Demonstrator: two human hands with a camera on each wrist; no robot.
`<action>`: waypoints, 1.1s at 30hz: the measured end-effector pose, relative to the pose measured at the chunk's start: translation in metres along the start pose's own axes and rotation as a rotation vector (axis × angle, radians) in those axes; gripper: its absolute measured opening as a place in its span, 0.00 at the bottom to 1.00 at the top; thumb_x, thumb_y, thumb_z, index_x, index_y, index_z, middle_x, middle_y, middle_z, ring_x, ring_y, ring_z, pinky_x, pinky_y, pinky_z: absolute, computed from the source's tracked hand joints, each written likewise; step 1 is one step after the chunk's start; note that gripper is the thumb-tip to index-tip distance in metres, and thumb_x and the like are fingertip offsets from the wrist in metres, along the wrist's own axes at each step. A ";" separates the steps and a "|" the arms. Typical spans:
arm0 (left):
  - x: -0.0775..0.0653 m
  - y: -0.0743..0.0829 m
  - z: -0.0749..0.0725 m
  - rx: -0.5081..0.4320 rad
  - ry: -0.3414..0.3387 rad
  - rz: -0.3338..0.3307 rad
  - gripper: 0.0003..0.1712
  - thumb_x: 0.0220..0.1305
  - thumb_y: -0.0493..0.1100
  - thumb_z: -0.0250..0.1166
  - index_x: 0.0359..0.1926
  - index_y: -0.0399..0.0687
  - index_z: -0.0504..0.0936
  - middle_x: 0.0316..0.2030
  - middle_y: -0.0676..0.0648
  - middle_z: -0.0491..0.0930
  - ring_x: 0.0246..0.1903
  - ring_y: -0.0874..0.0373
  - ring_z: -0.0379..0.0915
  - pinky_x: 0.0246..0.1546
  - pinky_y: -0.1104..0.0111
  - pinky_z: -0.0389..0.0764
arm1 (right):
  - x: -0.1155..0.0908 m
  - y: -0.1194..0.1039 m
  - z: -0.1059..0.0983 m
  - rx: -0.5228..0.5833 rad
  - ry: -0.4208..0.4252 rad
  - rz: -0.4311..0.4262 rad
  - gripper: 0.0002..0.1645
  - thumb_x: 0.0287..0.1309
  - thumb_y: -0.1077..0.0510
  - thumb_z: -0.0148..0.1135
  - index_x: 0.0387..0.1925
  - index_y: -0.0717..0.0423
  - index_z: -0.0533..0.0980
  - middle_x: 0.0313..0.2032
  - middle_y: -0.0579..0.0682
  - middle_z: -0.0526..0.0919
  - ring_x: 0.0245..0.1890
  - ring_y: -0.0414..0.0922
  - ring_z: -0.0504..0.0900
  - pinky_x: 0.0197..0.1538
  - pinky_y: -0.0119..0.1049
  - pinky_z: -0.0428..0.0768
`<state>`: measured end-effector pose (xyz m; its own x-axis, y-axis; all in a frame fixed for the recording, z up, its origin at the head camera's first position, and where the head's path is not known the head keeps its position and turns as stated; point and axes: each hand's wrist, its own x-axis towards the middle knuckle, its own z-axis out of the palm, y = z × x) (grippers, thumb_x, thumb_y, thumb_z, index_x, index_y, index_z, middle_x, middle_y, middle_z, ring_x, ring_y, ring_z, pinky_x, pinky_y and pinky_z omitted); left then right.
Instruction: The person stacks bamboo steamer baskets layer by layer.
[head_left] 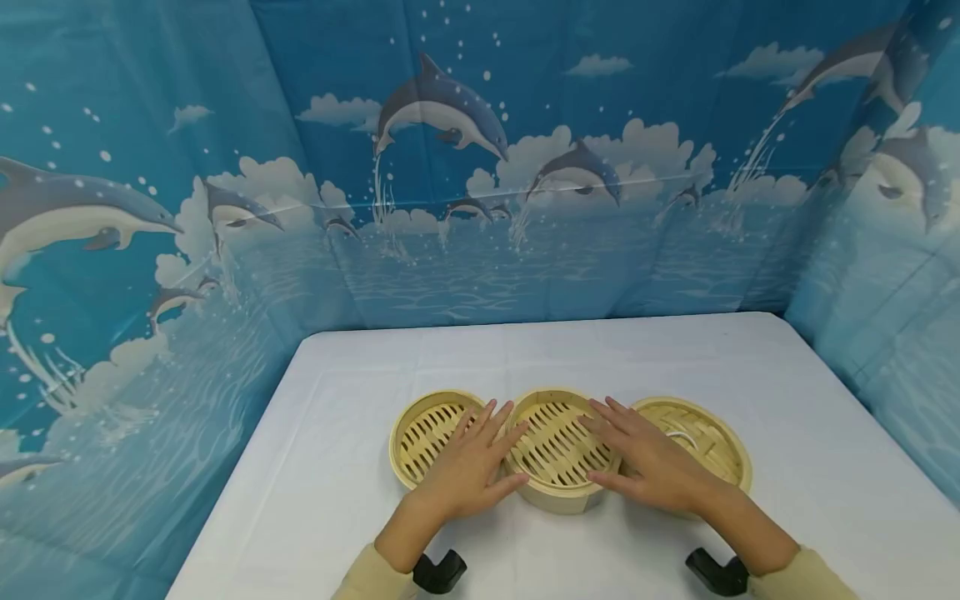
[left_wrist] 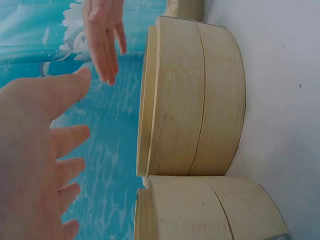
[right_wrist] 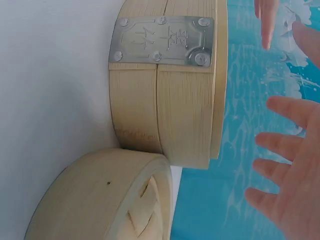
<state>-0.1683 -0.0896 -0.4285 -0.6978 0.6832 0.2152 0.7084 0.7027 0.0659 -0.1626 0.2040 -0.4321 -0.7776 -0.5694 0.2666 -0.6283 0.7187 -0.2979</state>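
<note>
Side by side stand a round bamboo steamer basket (head_left: 420,443) on the left, a second steamer basket (head_left: 555,450) in the middle and a woven bamboo lid (head_left: 723,442) on the right. My left hand (head_left: 467,473), fingers spread, hovers over the gap between the two baskets and partly hides the left one. Above the inner edge of the lid, my right hand (head_left: 651,460) reaches toward the middle basket with straight fingers. Both wrist views show air between the hands and the bamboo. A metal plate (right_wrist: 162,41) with characters is riveted to the middle basket's side.
All three pieces rest on a white cloth-covered table (head_left: 337,400). A blue dolphin-print curtain (head_left: 480,267) encloses the back and sides. The lid has a pale loop handle (head_left: 682,437) on top. Black curved mounts (head_left: 441,573) sit at both wrists.
</note>
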 end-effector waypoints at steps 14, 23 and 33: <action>-0.041 -0.036 0.028 -0.335 0.599 -0.448 0.31 0.67 0.44 0.54 0.67 0.38 0.58 0.65 0.40 0.57 0.66 0.42 0.44 0.60 0.42 0.51 | 0.007 0.029 0.003 0.196 0.007 0.216 0.40 0.59 0.40 0.56 0.65 0.61 0.61 0.62 0.62 0.63 0.61 0.61 0.61 0.57 0.61 0.62; -0.054 -0.042 0.047 -0.843 0.717 -0.850 0.37 0.69 0.47 0.50 0.71 0.41 0.43 0.68 0.35 0.46 0.67 0.40 0.37 0.64 0.45 0.43 | 0.038 0.067 0.015 0.377 -0.001 0.283 0.35 0.62 0.44 0.55 0.62 0.63 0.65 0.55 0.64 0.71 0.46 0.60 0.75 0.49 0.57 0.72; -0.062 -0.049 0.063 -1.171 0.742 -0.950 0.40 0.69 0.51 0.48 0.71 0.43 0.37 0.69 0.37 0.46 0.68 0.45 0.37 0.66 0.54 0.39 | 0.067 0.083 0.022 0.481 -0.170 0.349 0.36 0.62 0.41 0.53 0.55 0.69 0.71 0.49 0.61 0.77 0.50 0.56 0.75 0.50 0.49 0.75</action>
<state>-0.1663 -0.1534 -0.5061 -0.9392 -0.3417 0.0350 0.0250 0.0339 0.9991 -0.2672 0.2166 -0.4585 -0.9069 -0.4171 -0.0594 -0.2447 0.6363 -0.7316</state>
